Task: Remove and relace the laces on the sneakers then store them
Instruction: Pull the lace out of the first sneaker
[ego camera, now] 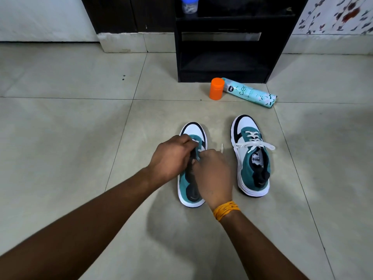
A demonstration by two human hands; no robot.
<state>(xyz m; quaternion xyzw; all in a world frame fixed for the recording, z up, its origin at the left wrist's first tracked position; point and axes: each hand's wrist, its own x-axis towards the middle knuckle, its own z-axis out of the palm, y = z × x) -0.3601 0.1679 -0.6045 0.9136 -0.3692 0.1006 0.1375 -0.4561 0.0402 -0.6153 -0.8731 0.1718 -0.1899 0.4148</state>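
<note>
On the floor (60,138), the left sneaker (191,178) has both hands over its tongue, the left hand (171,156) and right hand (214,174) pinching its white lace (222,147), while the laced right sneaker (252,158) stands just beside it.

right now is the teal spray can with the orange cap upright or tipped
Tipped: the teal spray can lies on its side on the floor tiles, orange cap on.

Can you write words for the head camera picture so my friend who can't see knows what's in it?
Two hands, left hand and right hand, work a white lace on the left sneaker on a tiled floor. The right sneaker stands beside it, laced and tied. Behind them an orange cap stands by a lying spray can, before a black shelf.
</note>
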